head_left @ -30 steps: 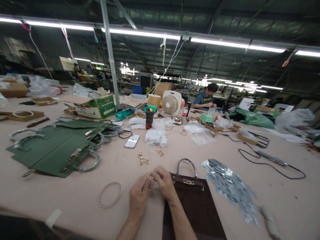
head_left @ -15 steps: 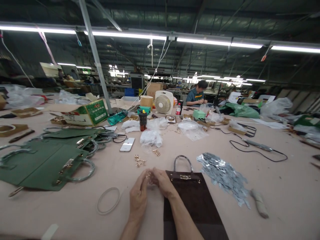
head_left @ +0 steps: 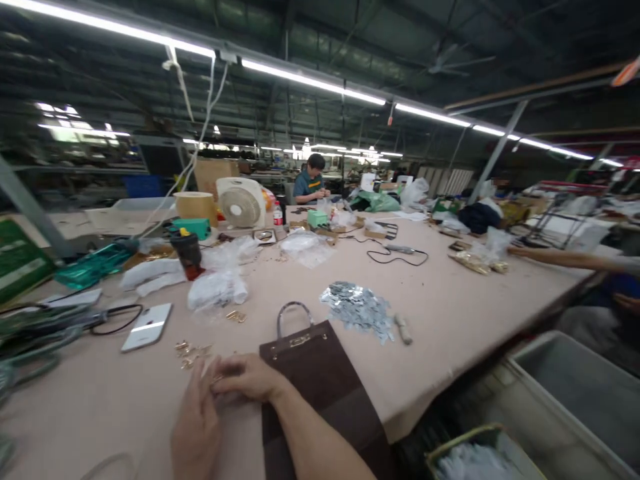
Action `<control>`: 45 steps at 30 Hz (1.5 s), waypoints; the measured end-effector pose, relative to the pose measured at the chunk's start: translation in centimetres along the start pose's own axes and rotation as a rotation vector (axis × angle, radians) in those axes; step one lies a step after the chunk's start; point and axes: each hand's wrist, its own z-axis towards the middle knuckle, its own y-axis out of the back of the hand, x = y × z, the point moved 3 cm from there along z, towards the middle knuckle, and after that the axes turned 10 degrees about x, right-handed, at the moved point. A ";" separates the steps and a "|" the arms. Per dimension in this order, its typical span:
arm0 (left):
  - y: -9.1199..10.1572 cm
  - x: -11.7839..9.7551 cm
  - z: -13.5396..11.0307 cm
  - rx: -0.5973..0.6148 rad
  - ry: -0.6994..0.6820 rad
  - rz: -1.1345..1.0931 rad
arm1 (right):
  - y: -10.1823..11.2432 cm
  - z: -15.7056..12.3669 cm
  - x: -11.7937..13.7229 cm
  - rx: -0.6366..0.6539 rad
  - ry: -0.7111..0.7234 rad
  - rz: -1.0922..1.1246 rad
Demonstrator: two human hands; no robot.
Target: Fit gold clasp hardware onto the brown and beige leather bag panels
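My left hand [head_left: 197, 423] and my right hand [head_left: 247, 377] meet at the fingertips over the table, pinched together on a small gold metal fitting that is mostly hidden. A dark brown bag panel [head_left: 313, 373] with a clear loop handle and a gold clasp lies flat just right of my hands; my right forearm crosses its near edge. A few loose gold fittings [head_left: 193, 353] lie on the table just beyond my left hand.
A white phone [head_left: 147, 327], black cable, white plastic bags [head_left: 217, 290], a dark cup [head_left: 187, 252], a small fan [head_left: 241, 203] and a silver pile of pieces [head_left: 357, 308] sit on the table. A person [head_left: 310, 187] sits at the far end; another person's arm [head_left: 555, 259] reaches in at right. Grey bins [head_left: 575, 393] stand below.
The view has swung to the right, so the green bag panels left the picture and the table's right edge and bins appeared. My hands stay pinched together beside the brown panel.
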 end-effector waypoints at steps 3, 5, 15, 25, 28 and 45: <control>-0.4 -0.7 -0.1 -0.015 -0.091 0.005 | -0.1 -0.7 0.4 -0.006 0.020 -0.027; -0.3 -1.5 -0.3 -0.027 -0.108 -0.001 | -0.4 -1.2 0.6 -0.036 0.038 -0.045; 0.6 -3.0 -0.6 -0.035 0.024 -0.092 | 3.5 -9.9 4.7 -0.331 0.167 0.014; -4.1 -2.2 0.5 0.191 -0.040 -0.059 | 8.6 -16.3 4.2 -0.632 0.203 0.156; -7.3 -4.0 1.8 0.267 -0.040 0.061 | 9.0 -16.1 3.9 -0.647 0.232 0.216; -8.9 -4.3 5.0 0.093 0.400 -0.223 | 6.9 -15.7 4.6 -0.707 0.087 -0.889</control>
